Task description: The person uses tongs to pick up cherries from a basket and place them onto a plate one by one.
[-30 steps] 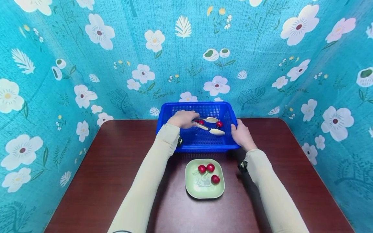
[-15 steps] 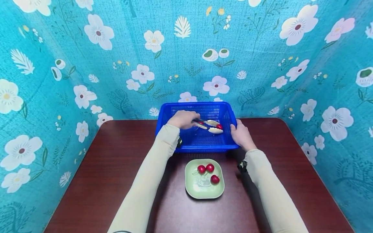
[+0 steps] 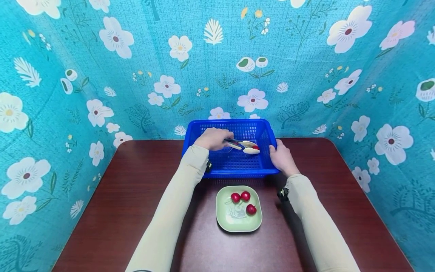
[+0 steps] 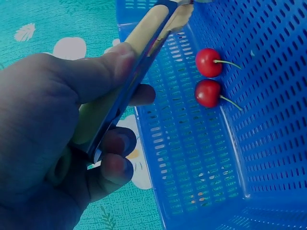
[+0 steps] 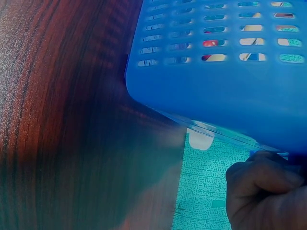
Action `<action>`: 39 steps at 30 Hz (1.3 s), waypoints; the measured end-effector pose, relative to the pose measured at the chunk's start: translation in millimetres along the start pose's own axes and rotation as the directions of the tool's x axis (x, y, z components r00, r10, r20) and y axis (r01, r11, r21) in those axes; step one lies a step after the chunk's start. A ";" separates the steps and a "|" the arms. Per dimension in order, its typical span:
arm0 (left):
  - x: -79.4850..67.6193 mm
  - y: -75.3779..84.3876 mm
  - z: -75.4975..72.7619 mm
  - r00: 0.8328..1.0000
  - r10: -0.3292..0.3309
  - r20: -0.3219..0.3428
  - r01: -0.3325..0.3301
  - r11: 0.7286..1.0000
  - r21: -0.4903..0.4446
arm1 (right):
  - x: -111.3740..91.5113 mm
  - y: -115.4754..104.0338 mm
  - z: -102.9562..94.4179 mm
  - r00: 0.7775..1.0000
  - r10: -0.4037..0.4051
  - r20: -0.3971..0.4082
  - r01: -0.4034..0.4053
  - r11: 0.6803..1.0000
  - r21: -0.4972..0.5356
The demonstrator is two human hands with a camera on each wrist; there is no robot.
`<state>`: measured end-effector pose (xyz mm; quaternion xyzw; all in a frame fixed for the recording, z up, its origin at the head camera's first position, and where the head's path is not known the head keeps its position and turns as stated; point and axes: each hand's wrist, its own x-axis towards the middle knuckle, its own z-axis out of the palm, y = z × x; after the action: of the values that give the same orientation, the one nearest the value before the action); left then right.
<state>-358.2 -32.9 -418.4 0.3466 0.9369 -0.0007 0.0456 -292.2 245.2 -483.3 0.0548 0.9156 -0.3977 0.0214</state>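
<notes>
From the left, a dark red-brown table [image 3: 136,181] runs below a turquoise flowered cloth [image 3: 146,68], which hangs behind and at both sides; the person's left arm, in a cream sleeve [image 3: 173,200], reaches forward across it; a dark band [image 3: 209,165] shows at that wrist; the left hand [image 3: 215,139] grips a pair of tongs [image 3: 250,150], thumb on one arm and fingers on the other; the tongs point to the right inside a blue basket [image 3: 231,173] with slotted walls, their pale tips drawn near each other on either side of a red cherry [image 3: 255,147]; whether both tips press on it I cannot tell.

The left wrist view shows two more cherries [image 4: 208,63] lying side by side on the basket's floor, green stems [image 4: 229,63] towards a wall; in front of the basket, nearer the person, a pale green square plate [image 3: 238,225] stands on the table; it bears three cherries [image 3: 235,197], two side by side at the far edge and one nearer, to the right; at the far right of the basket the right hand [image 3: 283,156] holds its rim, thumb on the inner side.
</notes>
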 end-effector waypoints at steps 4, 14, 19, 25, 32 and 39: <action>-0.9 0.8 -1.2 1.000 -0.005 0.002 0.005 1.000 0.008 | 0.0 0.3 0.2 1.000 -0.001 -0.001 0.001 1.000 0.004; -6.1 -5.2 -3.0 1.000 -0.018 0.002 0.018 0.998 -0.053 | 0.8 -0.4 0.4 1.000 0.010 0.013 -0.010 1.000 0.008; -12.3 -8.1 -6.1 1.000 0.000 -0.017 -0.001 0.997 -0.076 | -0.1 -1.3 -0.6 1.000 0.013 0.017 -0.013 1.000 0.008; -21.3 -10.5 -9.2 0.999 -0.004 -0.041 -0.001 0.993 -0.119 | -1.6 -3.1 -1.5 0.999 0.026 0.028 -0.026 1.000 0.009; -32.9 -14.9 -12.5 0.997 -0.010 -0.074 -0.003 0.984 -0.176 | -2.4 -3.9 -0.9 0.998 0.038 0.041 -0.038 0.999 0.021; -42.6 -18.3 -12.2 0.995 -0.005 -0.101 -0.017 0.975 -0.221 | -0.5 -2.0 -0.3 0.999 0.022 0.023 -0.022 1.000 0.006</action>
<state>-338.9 -74.0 -403.2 0.3418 0.9312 0.1212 0.0367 -291.9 244.0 -481.6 0.0602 0.9133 -0.4011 0.0361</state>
